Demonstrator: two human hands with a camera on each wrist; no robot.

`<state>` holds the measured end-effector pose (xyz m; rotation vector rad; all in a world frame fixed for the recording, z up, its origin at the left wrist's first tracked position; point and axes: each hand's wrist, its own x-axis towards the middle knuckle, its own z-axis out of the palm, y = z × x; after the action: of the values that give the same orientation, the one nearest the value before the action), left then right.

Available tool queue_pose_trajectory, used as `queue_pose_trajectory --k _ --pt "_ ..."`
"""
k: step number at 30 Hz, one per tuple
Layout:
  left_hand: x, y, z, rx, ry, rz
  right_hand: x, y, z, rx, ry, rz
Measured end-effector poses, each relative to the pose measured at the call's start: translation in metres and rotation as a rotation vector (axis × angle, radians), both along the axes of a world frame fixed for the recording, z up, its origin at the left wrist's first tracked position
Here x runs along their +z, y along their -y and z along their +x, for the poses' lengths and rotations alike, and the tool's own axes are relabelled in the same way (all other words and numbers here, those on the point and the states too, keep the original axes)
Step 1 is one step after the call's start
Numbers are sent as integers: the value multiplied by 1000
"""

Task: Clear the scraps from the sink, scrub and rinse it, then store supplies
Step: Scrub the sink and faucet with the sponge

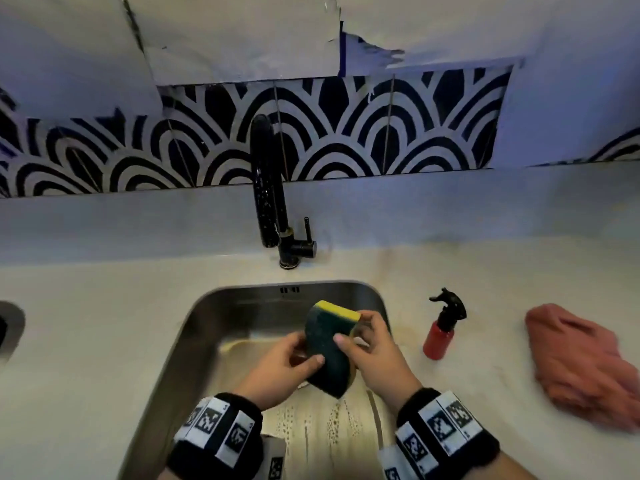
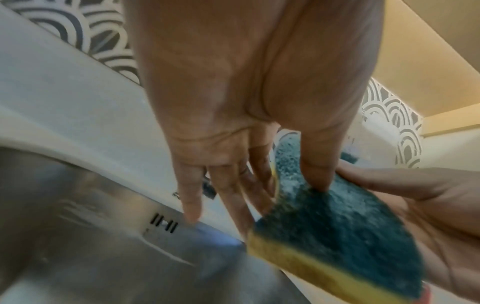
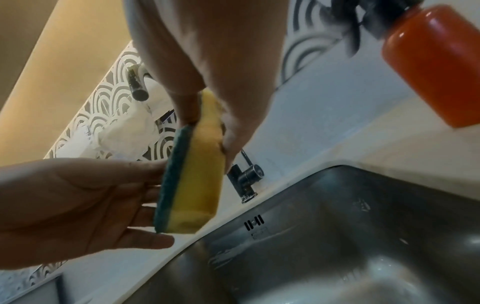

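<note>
A sponge (image 1: pixel 327 344), dark green scouring face over a yellow body, is held upright above the steel sink (image 1: pixel 194 341). My left hand (image 1: pixel 308 351) pinches its lower left part, thumb on the green face (image 2: pixel 337 226) and fingers behind it. My right hand (image 1: pixel 351 329) pinches the upper right edge. In the right wrist view its thumb and fingers (image 3: pixel 231 144) squeeze the yellow side (image 3: pixel 200 185). The sink floor directly under the sponge is hidden.
A black faucet (image 1: pixel 266 181) stands behind the sink, its lever (image 1: pixel 306 233) to the right. A red spray bottle (image 1: pixel 440 337) stands on the counter right of the sink, with a crumpled pink cloth (image 1: pixel 581 368) beyond. Another basin edge (image 1: pixel 10 327) shows far left.
</note>
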<state>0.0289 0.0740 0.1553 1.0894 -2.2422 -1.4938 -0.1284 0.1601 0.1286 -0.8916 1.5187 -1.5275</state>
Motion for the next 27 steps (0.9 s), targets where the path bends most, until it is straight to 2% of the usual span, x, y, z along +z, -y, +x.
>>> queue_pose_trajectory --k 4,7,15,18,22,27 --pt "-12 -4 -17 -37 -2 103 5 -15 -5 -74 -52 56" --pt "-16 -7 -32 -82 11 70 7 -36 -4 -55 -114 166" --pt "0 -46 -66 -333 42 47 20 -107 -5 -296 -12 288" --pt "-5 -58 -83 -308 31 39 19 -130 -19 -366 -14 358" --pt "-11 -67 -104 -235 17 33 21 -157 -49 -421 69 403" --pt "-15 -80 -127 -240 49 -25 18 -168 -99 -426 -3 489"
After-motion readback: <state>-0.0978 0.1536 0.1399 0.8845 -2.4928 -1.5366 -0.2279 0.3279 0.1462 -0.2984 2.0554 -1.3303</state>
